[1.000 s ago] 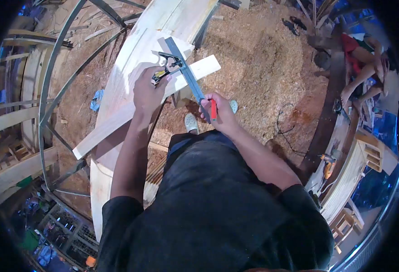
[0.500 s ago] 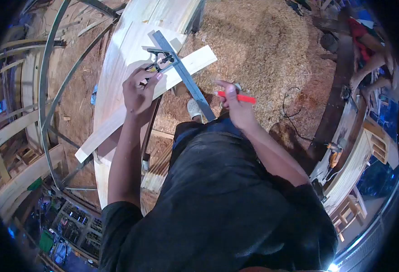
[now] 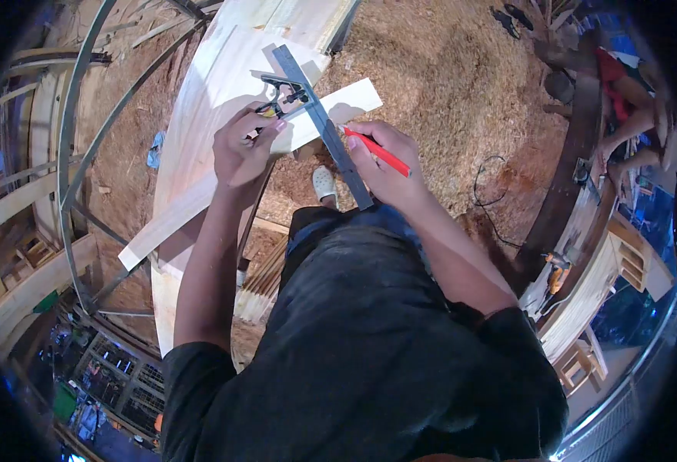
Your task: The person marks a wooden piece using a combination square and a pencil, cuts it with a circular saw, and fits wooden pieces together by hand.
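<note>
My left hand point(image 3: 244, 146) is closed around the head of a combination square point(image 3: 330, 137), pressing it against a pale wooden board point(image 3: 177, 209). The steel blade crosses the board at an angle and reaches down toward my waist. In my right hand point(image 3: 391, 165) is a red pencil point(image 3: 381, 154), its tip close to the blade's right edge near the board's end. The board lies slanted across a larger pale wooden plank surface point(image 3: 207, 100).
Wood shavings point(image 3: 446, 77) cover the ground. A curved metal frame point(image 3: 69, 169) stands at left. On the right are a dark beam point(image 3: 558, 192), a cable point(image 3: 492, 196), an orange power tool point(image 3: 558, 273) and another person's arm point(image 3: 631, 127). Thin wooden strips point(image 3: 267, 277) lie below the board.
My right hand has moved up and left, bringing the pencil to the square's blade and turning its tip toward the board. My left hand still holds the square; the view has shifted slightly.
</note>
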Tool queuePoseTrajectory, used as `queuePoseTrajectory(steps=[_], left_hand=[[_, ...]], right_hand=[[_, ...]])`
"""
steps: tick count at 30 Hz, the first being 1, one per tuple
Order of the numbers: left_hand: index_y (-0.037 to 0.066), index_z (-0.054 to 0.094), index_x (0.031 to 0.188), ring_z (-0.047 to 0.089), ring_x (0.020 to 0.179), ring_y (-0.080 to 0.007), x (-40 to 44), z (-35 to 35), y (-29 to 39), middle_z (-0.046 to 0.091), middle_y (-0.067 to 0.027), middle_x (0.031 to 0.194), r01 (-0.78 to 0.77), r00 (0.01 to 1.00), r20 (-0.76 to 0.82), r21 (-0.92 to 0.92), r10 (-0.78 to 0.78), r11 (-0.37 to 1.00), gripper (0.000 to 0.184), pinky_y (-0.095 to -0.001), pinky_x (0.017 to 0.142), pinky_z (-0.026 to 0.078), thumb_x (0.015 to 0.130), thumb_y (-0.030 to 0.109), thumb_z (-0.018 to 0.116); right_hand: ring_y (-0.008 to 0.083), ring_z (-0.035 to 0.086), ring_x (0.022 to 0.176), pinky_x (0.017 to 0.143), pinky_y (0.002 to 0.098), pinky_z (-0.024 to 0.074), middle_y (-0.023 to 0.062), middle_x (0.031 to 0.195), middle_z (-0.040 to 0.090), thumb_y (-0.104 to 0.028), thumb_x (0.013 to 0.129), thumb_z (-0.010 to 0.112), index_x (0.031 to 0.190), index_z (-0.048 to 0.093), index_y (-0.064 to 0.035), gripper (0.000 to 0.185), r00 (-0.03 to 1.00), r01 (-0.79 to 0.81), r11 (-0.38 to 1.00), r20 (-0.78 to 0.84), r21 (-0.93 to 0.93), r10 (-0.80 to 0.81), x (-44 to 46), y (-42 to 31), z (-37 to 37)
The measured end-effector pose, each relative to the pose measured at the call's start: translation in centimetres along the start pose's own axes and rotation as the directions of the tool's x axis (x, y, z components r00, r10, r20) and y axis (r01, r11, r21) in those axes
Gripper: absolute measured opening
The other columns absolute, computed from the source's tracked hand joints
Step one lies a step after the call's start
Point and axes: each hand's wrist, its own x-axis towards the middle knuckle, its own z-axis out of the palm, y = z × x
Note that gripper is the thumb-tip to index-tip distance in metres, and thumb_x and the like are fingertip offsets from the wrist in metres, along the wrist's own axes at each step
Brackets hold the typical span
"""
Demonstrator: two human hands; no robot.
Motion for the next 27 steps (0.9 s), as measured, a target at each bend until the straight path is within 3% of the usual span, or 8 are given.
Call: queuePoseTrajectory(steps=[9,12,18,21,24,27], left_hand=[[0.004,0.076,0.095,0.073,0.085,-0.0275,-0.1,0.0,0.2,0.073,-0.0171,0.102,0.046,0.999,-0.022,-0.073,-0.048,0.996,0.013,-0.0355,0.073,0.057,0.085,0.012,0.078],[0.006,0.077,0.095,0.073,0.084,-0.0277,0.0,-0.2,-0.8,0.073,-0.0154,0.101,0.053,0.999,0.004,0.080,-0.053,0.995,0.014,-0.0357,0.074,0.057,0.085,0.017,0.078],[0.009,0.077,0.093,0.073,0.084,-0.0309,0.1,-0.2,-0.7,0.074,-0.0139,0.098,-0.019,0.999,-0.032,0.144,0.024,0.989,0.017,-0.0361,0.074,0.056,0.085,0.024,0.079],[0.009,0.077,0.092,0.073,0.084,-0.0313,0.0,-0.1,-0.6,0.074,-0.0137,0.098,-0.012,0.999,-0.035,0.149,0.017,0.989,0.017,-0.0359,0.073,0.057,0.085,0.025,0.079],[0.002,0.077,0.095,0.074,0.095,-0.0255,-0.1,-0.1,-0.4,0.075,-0.0181,0.107,0.053,0.998,-0.024,0.108,-0.050,0.993,0.020,-0.0334,0.082,0.056,0.084,0.017,0.081],[0.001,0.076,0.095,0.074,0.094,-0.0255,0.1,0.0,-0.7,0.074,-0.0192,0.107,0.046,0.999,-0.020,0.117,-0.044,0.992,0.018,-0.0325,0.082,0.055,0.085,0.015,0.080]], right_hand=[[0.0337,0.071,0.091,0.082,0.0379,0.0561,0.0184,0.101,0.071,-0.007,0.091,0.067,0.107,0.069,-0.0004,0.018,0.987,0.158,0.976,0.055,-0.148,-0.151,2.7,-0.3,1.4],[0.0383,0.068,0.090,0.078,0.0405,0.0552,0.0199,0.098,0.068,-0.005,0.089,0.067,0.105,0.066,0.0000,0.017,0.981,0.191,0.976,0.033,-0.102,-0.189,4.4,-0.3,2.3],[0.0341,0.071,0.089,0.081,0.0369,0.0562,0.0183,0.100,0.071,-0.006,0.090,0.066,0.104,0.069,-0.0006,0.015,0.987,0.091,0.980,0.144,-0.176,-0.066,2.7,-1.8,0.3],[0.0368,0.068,0.081,0.075,0.0399,0.0548,0.0192,0.089,0.067,-0.004,0.088,0.066,0.100,0.068,0.0010,0.013,0.983,0.184,0.981,0.013,-0.058,-0.184,4.0,-1.4,1.6],[0.0367,0.067,0.081,0.074,0.0398,0.0541,0.0192,0.088,0.066,-0.002,0.087,0.066,0.100,0.068,0.0002,0.014,0.985,0.174,0.985,-0.005,-0.014,-0.174,4.9,-0.8,2.2],[0.0369,0.067,0.080,0.073,0.0393,0.0538,0.0198,0.088,0.066,-0.004,0.089,0.064,0.102,0.068,0.0010,0.014,0.984,0.150,0.987,0.101,-0.057,-0.144,3.0,-1.2,0.6]])
